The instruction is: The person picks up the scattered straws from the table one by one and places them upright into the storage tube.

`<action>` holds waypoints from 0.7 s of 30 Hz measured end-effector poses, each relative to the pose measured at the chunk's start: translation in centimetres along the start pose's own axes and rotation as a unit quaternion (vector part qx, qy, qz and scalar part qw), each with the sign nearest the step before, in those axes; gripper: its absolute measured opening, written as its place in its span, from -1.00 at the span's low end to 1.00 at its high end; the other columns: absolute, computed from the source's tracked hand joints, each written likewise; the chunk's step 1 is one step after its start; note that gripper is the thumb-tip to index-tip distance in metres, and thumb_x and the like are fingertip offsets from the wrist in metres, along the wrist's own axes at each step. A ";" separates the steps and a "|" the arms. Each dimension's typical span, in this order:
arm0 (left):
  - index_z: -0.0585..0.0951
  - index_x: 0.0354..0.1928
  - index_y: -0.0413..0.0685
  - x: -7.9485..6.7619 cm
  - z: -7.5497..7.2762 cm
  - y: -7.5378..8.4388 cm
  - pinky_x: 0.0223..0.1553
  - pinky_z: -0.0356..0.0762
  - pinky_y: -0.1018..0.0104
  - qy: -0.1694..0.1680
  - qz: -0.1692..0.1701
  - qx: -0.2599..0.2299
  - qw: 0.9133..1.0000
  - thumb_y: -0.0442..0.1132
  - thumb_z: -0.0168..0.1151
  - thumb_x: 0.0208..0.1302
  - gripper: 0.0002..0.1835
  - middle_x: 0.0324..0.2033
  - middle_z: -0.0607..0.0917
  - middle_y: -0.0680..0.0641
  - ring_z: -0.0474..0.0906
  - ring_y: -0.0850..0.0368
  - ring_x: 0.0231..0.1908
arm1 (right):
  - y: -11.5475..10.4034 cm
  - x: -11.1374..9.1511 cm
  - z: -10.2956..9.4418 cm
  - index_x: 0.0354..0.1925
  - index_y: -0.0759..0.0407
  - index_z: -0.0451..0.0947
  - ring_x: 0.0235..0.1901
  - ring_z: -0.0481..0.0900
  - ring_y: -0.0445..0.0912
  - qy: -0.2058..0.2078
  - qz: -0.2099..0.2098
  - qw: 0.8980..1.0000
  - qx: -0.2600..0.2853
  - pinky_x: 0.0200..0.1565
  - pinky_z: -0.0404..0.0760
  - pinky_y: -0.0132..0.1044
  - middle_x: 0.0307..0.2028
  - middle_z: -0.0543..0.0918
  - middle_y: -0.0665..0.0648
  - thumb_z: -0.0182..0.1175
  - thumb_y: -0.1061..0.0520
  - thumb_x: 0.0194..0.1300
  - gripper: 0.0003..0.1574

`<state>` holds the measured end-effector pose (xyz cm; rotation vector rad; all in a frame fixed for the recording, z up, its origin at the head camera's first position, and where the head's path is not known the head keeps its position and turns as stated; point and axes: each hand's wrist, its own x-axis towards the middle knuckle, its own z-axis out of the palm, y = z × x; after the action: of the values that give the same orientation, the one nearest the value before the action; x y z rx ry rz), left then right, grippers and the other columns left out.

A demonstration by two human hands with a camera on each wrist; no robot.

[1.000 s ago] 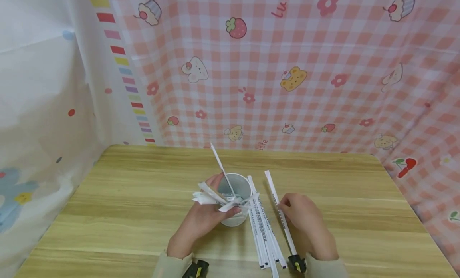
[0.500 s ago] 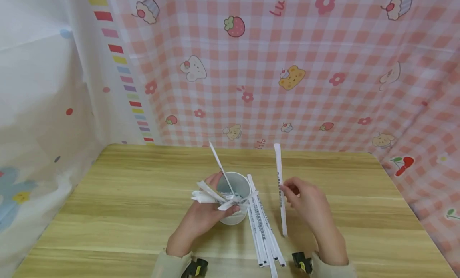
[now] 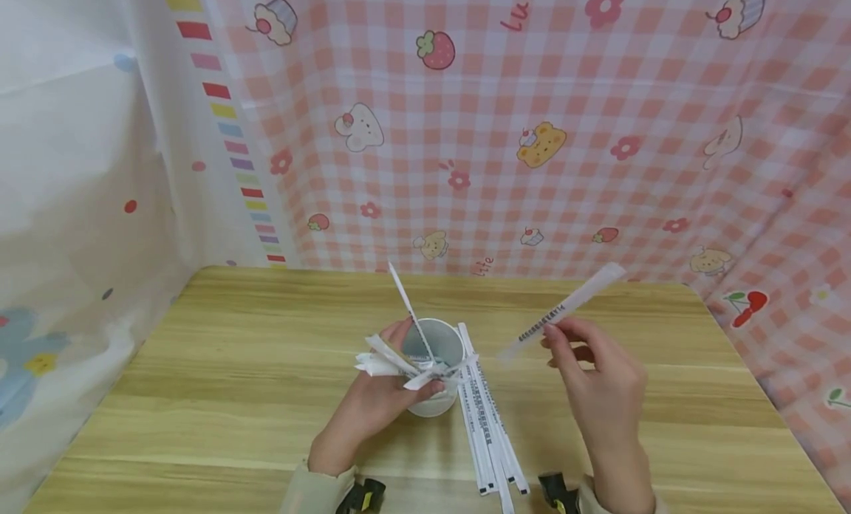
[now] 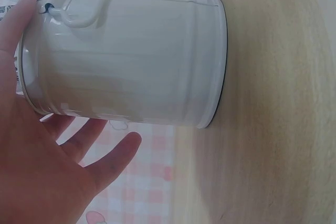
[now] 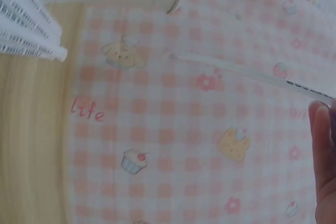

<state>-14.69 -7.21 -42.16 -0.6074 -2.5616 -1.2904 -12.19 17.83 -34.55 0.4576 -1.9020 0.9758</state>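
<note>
pinched b/w thumb + fingers of r. hand [image 3: 601, 370], a paper-wrapped straw [image 3: 570, 303] hangs over the r. side of the table, r. of the can, w/ dark print along its wrapper. straw's tilted: one end pts far-right, the other near-left, twd the can. its ends are a bit blurred.

l. hand [image 3: 379, 414] grips a white can [image 4: 131, 61] nr the rim, thumb on the near side, fingers round the left/far side; l. wrist cam shows one finger sticking out off the wall. can stands on the table, left of the r. hand, & has a white wire handle [image 4: 76, 23] on its side close to the rim.

in the can: a bunch of wrapped straws [image 3: 385, 360], leaning out over the left/near rim above the l. hand, plus a single straw [image 3: 404, 294] poking up & tilting far-left.

just right of the can, a loose pile of wrapped straws [image 3: 488, 433] lies flat on the wood table [image 3: 233, 396], running far to near. pink checked cloth [image 3: 479, 93] hangs behind, far side.
</note>
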 end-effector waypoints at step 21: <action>0.09 0.33 0.00 0.0 0.0 -0.2 0.08 0.26 -0.01 -0.009 0.005 0.001 1.000 0.25 0.29 -0.14 0.01 0.21 0.23 -0.10 0.18 0.00 0.17 | -1.9 -1.2 3.1 -0.36 0.17 0.59 -0.61 0.54 -0.26 -0.063 -0.056 0.996 0.013 -0.56 0.50 -0.55 -0.45 0.64 -0.02 0.27 0.14 0.07 -0.87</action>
<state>-14.80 -7.33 -42.30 -0.6340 -2.5700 -1.2844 -12.09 14.09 -35.57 0.6470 -1.9540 0.9178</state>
